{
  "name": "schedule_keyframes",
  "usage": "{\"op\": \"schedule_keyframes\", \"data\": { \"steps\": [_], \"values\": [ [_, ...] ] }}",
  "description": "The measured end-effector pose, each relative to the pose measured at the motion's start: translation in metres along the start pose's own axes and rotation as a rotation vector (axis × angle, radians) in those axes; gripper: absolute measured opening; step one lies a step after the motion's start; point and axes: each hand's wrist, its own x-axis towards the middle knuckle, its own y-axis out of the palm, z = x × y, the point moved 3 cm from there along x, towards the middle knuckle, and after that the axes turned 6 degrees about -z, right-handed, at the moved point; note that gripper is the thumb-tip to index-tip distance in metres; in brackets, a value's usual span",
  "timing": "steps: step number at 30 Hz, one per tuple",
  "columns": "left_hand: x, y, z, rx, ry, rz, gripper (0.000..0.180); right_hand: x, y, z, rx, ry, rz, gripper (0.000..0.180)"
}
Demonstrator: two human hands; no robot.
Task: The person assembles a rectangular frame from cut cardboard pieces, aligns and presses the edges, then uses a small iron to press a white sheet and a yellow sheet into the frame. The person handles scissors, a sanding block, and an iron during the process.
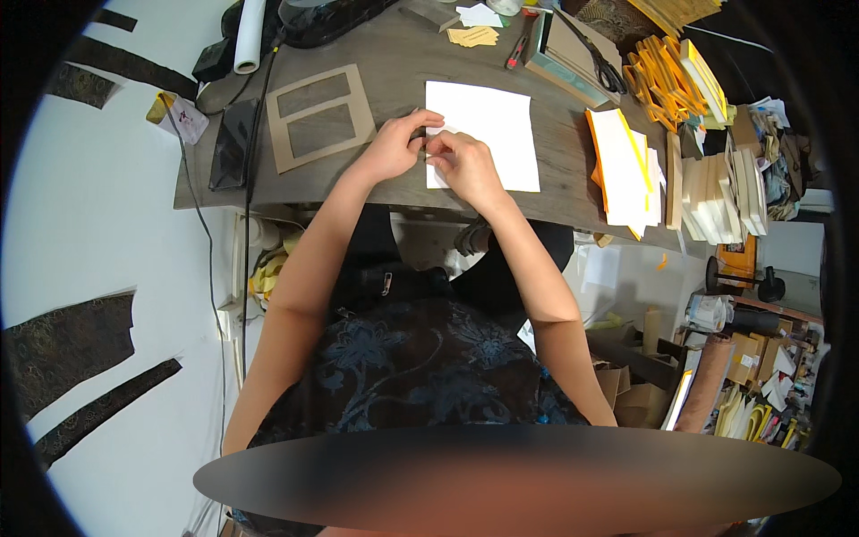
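A white sheet of paper [499, 134] lies on the grey wood-grain desk [403, 76] in front of me. My left hand [399, 145] is at its left edge, index finger stretched onto the paper and thumb held apart below. Over the same edge, my right hand [467, 170] has its fingers curled, thumb and index finger closed at the paper's border. Whether one sheet or a thin stack lies there, I cannot tell. Left of my left hand rests a flat brown cardboard frame [364, 106] with two cut-out windows.
At the right are white and orange sheets [617, 170], yellow-orange bundles [662, 85] and a row of pale blocks [716, 197]. Black scissors [608, 73] lie on a box near a red cutter knife [516, 52]. A black cable [259, 125] crosses the desk's left side.
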Motion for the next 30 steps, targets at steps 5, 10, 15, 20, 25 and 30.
{"op": "schedule_keyframes", "data": {
  "steps": [5,10,15,20,25,30],
  "values": [
    [-0.001,0.0,0.002,-0.013,0.014,-0.024,0.051,-0.003,0.003,-0.004,-0.054,0.044,0.049,0.015],
    [-0.002,0.002,0.001,-0.024,-0.014,-0.016,0.049,-0.004,0.004,-0.003,-0.031,0.0,0.027,0.016],
    [-0.001,0.001,0.004,-0.017,-0.012,-0.013,0.05,-0.004,0.003,-0.007,0.108,0.068,0.048,0.018],
    [-0.001,0.0,0.003,0.015,-0.046,0.009,0.051,-0.002,0.002,-0.014,0.117,0.14,0.103,0.018],
    [0.0,0.001,0.007,-0.039,-0.121,0.051,0.053,-0.001,0.002,-0.004,0.06,0.057,0.119,0.02],
    [-0.001,0.0,0.004,0.023,-0.091,0.035,0.051,-0.008,-0.002,-0.001,-0.015,-0.022,-0.018,0.017]
  ]
}}
